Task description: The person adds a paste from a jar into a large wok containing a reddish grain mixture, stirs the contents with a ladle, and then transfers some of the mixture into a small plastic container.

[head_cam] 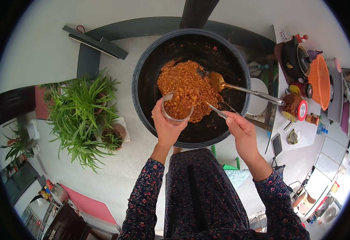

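Observation:
A large round black tub (151,120) holds a heap of reddish-brown sauced beans (181,75). Over its near part, my left hand (170,127) grips a clear round plastic container (178,120), tilted and partly filled with the same beans. My right hand (242,130) holds the metal handle of a spoon (218,111); its bowl end, by the container's right side, is hidden among or behind beans. A metal ladle or spatula (217,81) rests in the heap, its long handle lying across the tub's right rim.
Potted spider plants (85,120) stand on the floor at left. On a white table (306,132) at right are jars (293,108), a black pot (291,60), an orange plastic basket (318,81) and a phone (276,144). Part of a green stool (232,166) shows below the tub.

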Motion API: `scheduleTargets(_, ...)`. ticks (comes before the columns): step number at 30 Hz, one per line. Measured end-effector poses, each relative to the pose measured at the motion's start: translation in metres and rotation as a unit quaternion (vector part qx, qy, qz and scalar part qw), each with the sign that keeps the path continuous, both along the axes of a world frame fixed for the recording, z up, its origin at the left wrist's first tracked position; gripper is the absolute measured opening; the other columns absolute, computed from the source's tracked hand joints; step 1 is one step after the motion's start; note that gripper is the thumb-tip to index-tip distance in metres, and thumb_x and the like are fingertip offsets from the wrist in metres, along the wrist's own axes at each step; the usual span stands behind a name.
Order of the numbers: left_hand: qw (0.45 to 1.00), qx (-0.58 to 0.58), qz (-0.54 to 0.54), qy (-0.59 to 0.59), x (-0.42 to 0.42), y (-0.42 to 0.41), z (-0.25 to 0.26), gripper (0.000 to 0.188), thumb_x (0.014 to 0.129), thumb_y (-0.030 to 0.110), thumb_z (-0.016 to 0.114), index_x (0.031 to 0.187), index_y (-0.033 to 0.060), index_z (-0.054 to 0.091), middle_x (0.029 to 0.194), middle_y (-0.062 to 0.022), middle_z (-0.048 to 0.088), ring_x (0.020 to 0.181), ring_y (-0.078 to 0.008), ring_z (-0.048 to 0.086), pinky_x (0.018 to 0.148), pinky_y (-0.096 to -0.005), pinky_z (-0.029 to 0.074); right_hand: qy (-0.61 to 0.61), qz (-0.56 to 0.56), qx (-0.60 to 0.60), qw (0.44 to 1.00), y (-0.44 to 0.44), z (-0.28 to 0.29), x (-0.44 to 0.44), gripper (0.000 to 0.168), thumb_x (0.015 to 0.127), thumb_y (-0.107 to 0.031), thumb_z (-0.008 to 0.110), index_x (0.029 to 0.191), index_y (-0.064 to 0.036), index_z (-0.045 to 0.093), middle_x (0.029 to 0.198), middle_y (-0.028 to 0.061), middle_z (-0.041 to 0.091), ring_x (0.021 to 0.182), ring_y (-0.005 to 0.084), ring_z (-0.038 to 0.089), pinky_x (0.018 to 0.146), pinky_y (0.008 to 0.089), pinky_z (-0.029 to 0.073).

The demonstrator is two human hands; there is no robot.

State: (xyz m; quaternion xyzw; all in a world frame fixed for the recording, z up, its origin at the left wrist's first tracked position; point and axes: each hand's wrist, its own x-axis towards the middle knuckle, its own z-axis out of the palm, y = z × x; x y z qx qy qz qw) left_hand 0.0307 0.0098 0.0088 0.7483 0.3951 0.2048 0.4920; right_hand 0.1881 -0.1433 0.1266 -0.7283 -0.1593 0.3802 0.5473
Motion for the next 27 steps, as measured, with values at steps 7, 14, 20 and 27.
scheduleTargets(7,0.998,-0.011,0.036,-0.057,0.009,-0.005,0.0,0.102,0.062,0.015,0.091,0.144,0.0039,0.032,0.134,-0.0161,0.043,0.127,-0.0297,0.046,0.108,-0.0409,0.038,-0.463,0.195,-0.027,0.864,0.004,0.017,-0.018,0.045,0.075,0.003,0.069,0.119,-0.005,0.068,0.07,0.006,0.044,0.063,0.0242,0.048,0.058,0.0358,0.041)
scheduleTargets(14,0.992,-0.062,0.085,-0.068,-0.002,0.003,-0.003,0.106,0.066,0.016,0.091,0.146,0.0015,0.022,0.139,-0.0182,0.039,0.133,-0.0293,0.041,0.113,-0.0414,0.035,-0.383,0.111,-0.025,0.917,-0.004,0.02,-0.016,0.034,0.087,0.0,0.064,0.121,-0.003,0.067,0.07,0.0058,0.045,0.064,0.0214,0.046,0.06,0.0329,0.04)
scheduleTargets(20,0.991,-0.089,0.069,-0.069,-0.021,-0.007,0.008,0.105,0.068,0.014,0.09,0.147,0.0009,0.02,0.141,-0.0186,0.037,0.134,-0.0283,0.04,0.114,-0.0424,0.034,-0.286,-0.025,-0.111,0.951,-0.019,-0.056,0.004,0.025,0.098,-0.009,0.057,0.121,-0.005,0.067,0.078,0.0106,0.057,0.074,0.0232,0.057,0.07,0.0319,0.047)
scheduleTargets(27,0.991,-0.099,0.074,-0.048,-0.035,-0.008,0.01,0.103,0.07,0.013,0.088,0.146,0.0012,0.02,0.141,-0.0193,0.037,0.133,-0.0291,0.042,0.112,-0.0418,0.037,-0.403,0.016,-0.231,0.885,-0.036,-0.118,0.005,0.023,0.094,-0.012,0.06,0.115,-0.007,0.069,0.083,0.0124,0.063,0.082,0.0313,0.063,0.075,0.0401,0.051)
